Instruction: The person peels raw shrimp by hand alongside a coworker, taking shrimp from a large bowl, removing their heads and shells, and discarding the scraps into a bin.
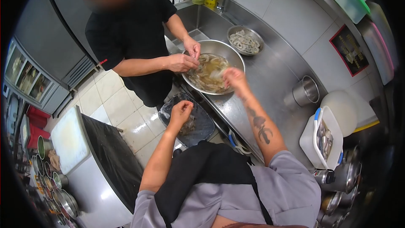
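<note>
Shrimp (206, 85) sit in murky water (215, 64) in the big bowl (235, 55), probably soft and slippery, best pinched mid-body; right hand (235, 79) blurs above, left hand (181, 112) fingers bunched, can't tell if either holds any

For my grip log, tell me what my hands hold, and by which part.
Left hand: fingertips together, any hold too small to tell. Right hand, over the big bowl: too blurred to tell.
</note>
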Available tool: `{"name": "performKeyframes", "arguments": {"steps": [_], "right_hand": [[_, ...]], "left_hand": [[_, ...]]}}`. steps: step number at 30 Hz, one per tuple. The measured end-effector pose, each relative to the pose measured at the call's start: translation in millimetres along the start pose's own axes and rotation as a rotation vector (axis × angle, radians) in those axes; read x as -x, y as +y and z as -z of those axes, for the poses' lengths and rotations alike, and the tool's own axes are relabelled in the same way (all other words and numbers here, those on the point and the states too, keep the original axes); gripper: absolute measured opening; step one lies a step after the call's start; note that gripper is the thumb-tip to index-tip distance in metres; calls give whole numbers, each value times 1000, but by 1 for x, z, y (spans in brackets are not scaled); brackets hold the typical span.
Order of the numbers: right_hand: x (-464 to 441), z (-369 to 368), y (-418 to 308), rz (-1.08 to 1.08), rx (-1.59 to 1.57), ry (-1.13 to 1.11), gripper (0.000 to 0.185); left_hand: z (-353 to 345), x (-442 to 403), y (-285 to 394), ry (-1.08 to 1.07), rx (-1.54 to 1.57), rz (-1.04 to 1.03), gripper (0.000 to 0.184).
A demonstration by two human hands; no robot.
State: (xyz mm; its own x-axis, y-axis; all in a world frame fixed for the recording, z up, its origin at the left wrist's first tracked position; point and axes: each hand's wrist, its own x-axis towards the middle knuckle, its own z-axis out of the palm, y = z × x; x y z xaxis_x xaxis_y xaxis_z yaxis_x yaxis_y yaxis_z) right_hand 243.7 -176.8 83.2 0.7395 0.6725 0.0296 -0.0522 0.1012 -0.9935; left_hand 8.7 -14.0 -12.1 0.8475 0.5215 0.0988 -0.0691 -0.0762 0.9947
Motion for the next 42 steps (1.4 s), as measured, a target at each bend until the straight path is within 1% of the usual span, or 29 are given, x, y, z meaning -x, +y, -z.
{"name": "performKeyframes", "arguments": {"steps": [1,2,3,4,6,8,10,11,13,14,16,17,19,22,25,27,28,29,30,31,32,33,34,35,37,38,40,41,42], "right_hand": [[-11,19,-23,-8,-89,142,16],[-19,37,-43,0,-93,237,22],[-24,50,-57,8,-97,330,28],[-28,59,-58,8,-97,330,28],[-34,71,-51,2,156,341,38],[-45,78,-17,0,227,294,35],[-57,77,14,207,884,95,26],[-58,74,21,204,880,92,26],[-58,56,25,164,1316,-54,21],[-60,48,27,164,1314,-56,21],[-68,41,37,-13,1645,-180,24],[-70,41,39,-5,1646,-188,24],[-68,33,40,-164,1720,-345,24],[-67,25,45,-94,1777,-419,23],[-73,30,65,-19,1796,-448,21],[-71,34,68,87,1759,-322,20],[-72,39,59,101,1643,-356,20],[-77,44,62,52,1699,-384,21],[-73,39,56,62,1685,-316,22],[-66,34,43,43,1690,-299,21],[-78,48,58,61,1707,-307,21],[-78,51,58,139,1679,-265,20],[-72,44,51,241,1638,-213,18],[-66,38,40,298,1595,-230,16],[-65,27,32,255,1424,-156,19],[-62,15,31,263,1425,-166,19],[-49,9,30,343,1121,-134,21],[-51,11,50,404,937,-168,24],[-29,-13,31,400,904,-184,24]], "left_hand": [[2,2,4,-11,-76,44,13],[2,3,1,-14,-76,43,13],[1,4,-5,12,-96,-9,14],[1,5,-8,38,-117,-62,15],[3,6,-13,42,-121,-64,16],[3,8,-12,47,-124,-60,17],[3,12,-6,50,-117,-16,18],[4,14,-5,51,-119,-12,18],[4,15,-10,55,-86,27,19],[5,17,-12,56,-88,28,19],[6,19,-10,66,-124,18,20],[6,21,-10,76,-124,19,20],[9,27,3,102,-113,46,19],[13,31,15,111,-85,78,19],[15,30,4,105,-78,112,22],[15,29,8,104,-168,15,24],[12,30,22,94,-141,22,22],[9,30,33,113,-267,11,24],[10,31,33,94,-176,12,25],[12,32,49,86,-196,59,24],[7,29,35,135,-207,-24,23],[8,29,36,160,-269,-83,21],[7,25,26,158,-272,-143,21],[13,26,35,96,-262,-105,21],[12,20,35,119,-295,-124,22],[11,19,36,114,-308,-124,22],[9,12,34,160,-385,-234,27],[7,8,33,199,-398,-326,32],[5,3,37,253,-403,-392,36]]}}
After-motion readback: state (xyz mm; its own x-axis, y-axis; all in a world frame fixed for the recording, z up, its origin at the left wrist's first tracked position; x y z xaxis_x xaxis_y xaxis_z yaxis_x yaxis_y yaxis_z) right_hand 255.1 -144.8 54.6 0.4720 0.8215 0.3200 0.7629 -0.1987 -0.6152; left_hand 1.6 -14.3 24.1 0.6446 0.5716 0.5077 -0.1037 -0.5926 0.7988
